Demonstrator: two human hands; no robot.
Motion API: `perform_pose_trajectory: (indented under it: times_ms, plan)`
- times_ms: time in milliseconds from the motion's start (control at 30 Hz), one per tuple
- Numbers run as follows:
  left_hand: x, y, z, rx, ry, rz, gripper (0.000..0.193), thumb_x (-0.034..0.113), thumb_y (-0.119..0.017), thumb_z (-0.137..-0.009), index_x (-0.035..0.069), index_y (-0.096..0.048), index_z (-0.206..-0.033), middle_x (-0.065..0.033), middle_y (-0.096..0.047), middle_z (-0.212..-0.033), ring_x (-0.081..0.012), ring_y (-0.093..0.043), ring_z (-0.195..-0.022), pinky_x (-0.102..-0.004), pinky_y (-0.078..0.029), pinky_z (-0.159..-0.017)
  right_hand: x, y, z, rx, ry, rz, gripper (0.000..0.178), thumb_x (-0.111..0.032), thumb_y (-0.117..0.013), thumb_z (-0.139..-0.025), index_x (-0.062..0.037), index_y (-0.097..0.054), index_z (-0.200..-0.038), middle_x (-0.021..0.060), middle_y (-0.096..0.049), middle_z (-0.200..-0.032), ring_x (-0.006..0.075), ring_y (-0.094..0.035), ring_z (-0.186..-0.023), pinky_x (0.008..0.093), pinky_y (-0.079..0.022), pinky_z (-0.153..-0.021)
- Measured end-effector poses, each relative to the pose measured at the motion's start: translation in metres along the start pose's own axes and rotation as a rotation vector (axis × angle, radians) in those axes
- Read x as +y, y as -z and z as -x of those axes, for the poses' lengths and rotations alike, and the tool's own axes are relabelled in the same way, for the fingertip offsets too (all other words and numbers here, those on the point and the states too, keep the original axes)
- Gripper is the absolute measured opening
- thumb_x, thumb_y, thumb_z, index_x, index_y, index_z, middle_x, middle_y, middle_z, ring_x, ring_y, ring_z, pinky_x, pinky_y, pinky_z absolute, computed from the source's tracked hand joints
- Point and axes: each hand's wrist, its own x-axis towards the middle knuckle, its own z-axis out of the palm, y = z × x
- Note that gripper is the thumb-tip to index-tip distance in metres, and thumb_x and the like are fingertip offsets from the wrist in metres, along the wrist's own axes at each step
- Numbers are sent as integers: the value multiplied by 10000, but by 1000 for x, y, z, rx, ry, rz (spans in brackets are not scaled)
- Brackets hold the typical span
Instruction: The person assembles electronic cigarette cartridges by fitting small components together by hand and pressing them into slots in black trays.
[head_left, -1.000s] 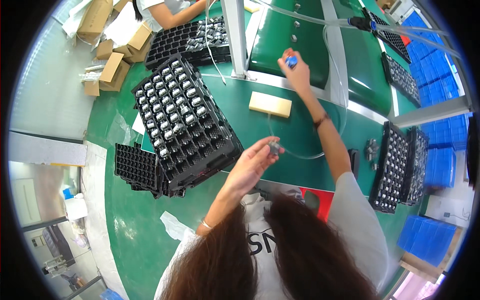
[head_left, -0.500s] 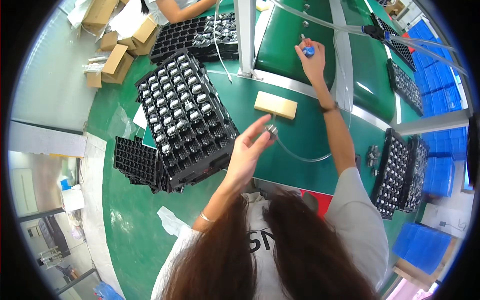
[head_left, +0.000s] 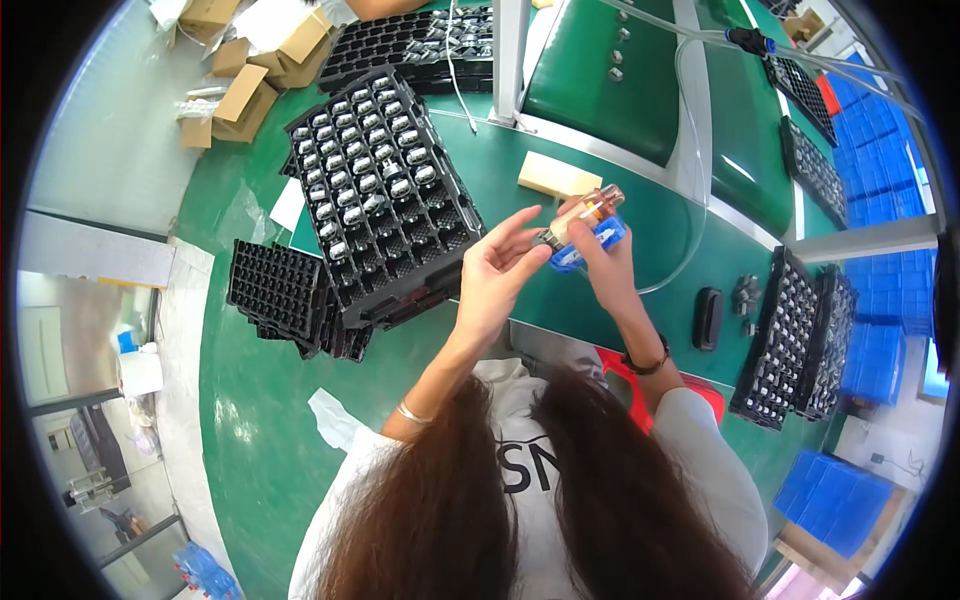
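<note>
My left hand (head_left: pixel 497 270) is closed at the fingertips on a small silver metal fitting (head_left: pixel 546 238), mostly hidden now by fingers and tool. Against it, my right hand (head_left: pixel 608 262) grips a blue handheld tool (head_left: pixel 588 247) with a copper-coloured, partly see-through end (head_left: pixel 604 198). Both hands meet above the green table (head_left: pixel 660 240), just in front of a pale yellow block (head_left: pixel 558 175). To the left, a black compartment tray (head_left: pixel 395 225) holds rows of shiny metal parts, with its near-right cells bare.
A clear hose (head_left: pixel 690 255) curves over the table beside my right hand. On the right lie a black oblong object (head_left: pixel 708 318), loose metal parts (head_left: pixel 745 296) and filled trays (head_left: pixel 778 340). A metal post (head_left: pixel 508 60) rises before the green conveyor belt (head_left: pixel 600 100). Cardboard boxes (head_left: pixel 243 108) stand far left.
My right hand has come back from over the conveyor to my left hand, bringing the blue tool to the metal fitting. The black oblong object on the right is now uncovered.
</note>
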Motion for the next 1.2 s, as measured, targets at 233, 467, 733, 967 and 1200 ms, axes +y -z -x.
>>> perform_pose_trajectory:
  times_ms: [233,467,733,967,1200]
  plan:
    - [3,19,16,44,-34,-70,541,29,-651,-802,29,-442,-1301,-128,-600,-1102,-143,-591,-931,-264,-474,-857,6,-18,8,-96,-86,14,259,-185,-608,-839,-19,-546,-1027,38,-593,-902,78,-555,-803,221,-447,-706]
    - [66,107,32,640,-588,-1261,258,64,-662,-756,40,-622,-1010,-95,-606,-1019,-244,-560,-914,-329,-442,-811,43,30,-57,248,139,746,279,-232,-655,-805,-24,-586,-977,93,-622,-788,172,-611,-742,279,-462,-685]
    - [63,172,37,559,-358,-1372,129,80,-644,-779,34,-639,-900,-92,-618,-899,-233,-582,-842,-319,-460,-758,49,31,-72,240,6,986,459,-348,-726,-724,-31,-551,-1007,161,-628,-834,281,-621,-767,341,-466,-684]
    - [73,177,39,539,-400,-933,82,42,-621,-826,4,-639,-896,-83,-628,-1024,-122,-582,-905,-245,-455,-781,46,59,-43,168,-23,936,663,-318,-815,-622,-68,-448,-1114,59,-495,-850,150,-478,-702,282,-409,-630]
    - [69,111,32,213,-211,53,116,138,-489,-930,36,-499,-984,-171,-579,-1050,-226,-612,-921,-291,-522,-795,48,59,-47,124,29,853,670,-285,-816,-627,-53,-449,-1138,58,-507,-927,152,-490,-762,271,-429,-683]
